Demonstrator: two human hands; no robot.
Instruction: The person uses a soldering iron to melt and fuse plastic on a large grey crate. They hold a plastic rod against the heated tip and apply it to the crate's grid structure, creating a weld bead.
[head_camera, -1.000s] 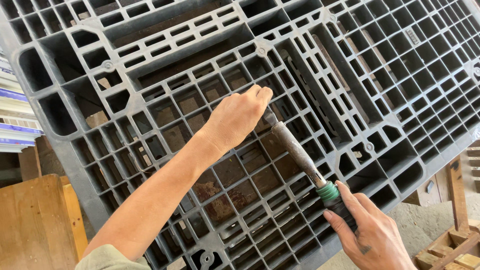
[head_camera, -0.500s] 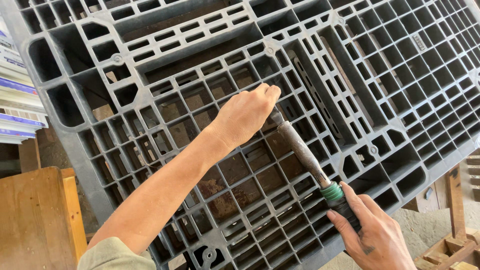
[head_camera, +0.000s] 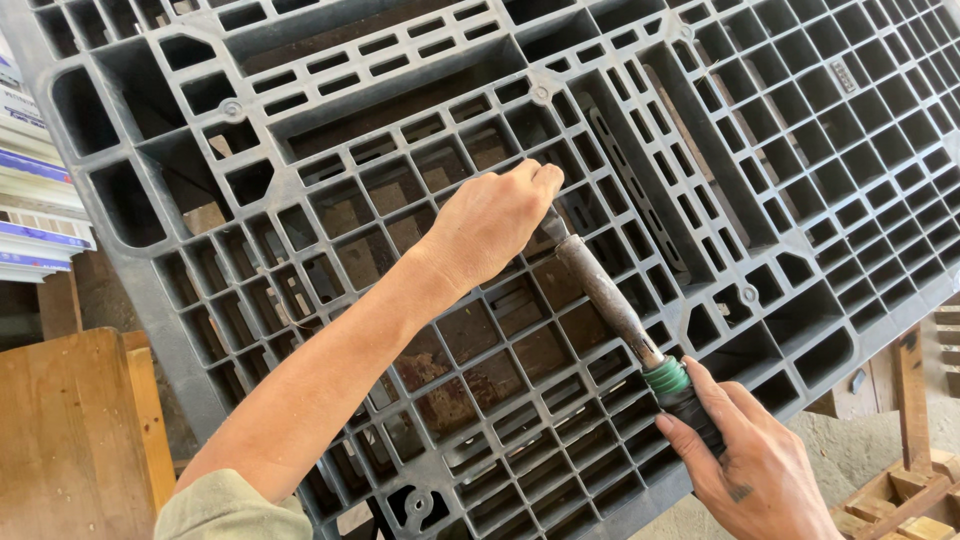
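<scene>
A large dark grey plastic pallet with a grid of open cells fills most of the view, tilted. My left hand rests on the grid near its middle, fingers closed around the tip end of a long tool with a worn metal shaft. My right hand grips the tool's green and black handle at the lower right, near the pallet's edge. The tool's tip is hidden under my left fingers.
A wooden board or box stands at the lower left. Stacked flat sheets lie at the left edge. Wooden frame pieces sit on the pale ground at the lower right.
Both hands and the tool keep the same hold. The view has shifted slightly, so the pallet and hands sit a little higher and to the right in the frame.
</scene>
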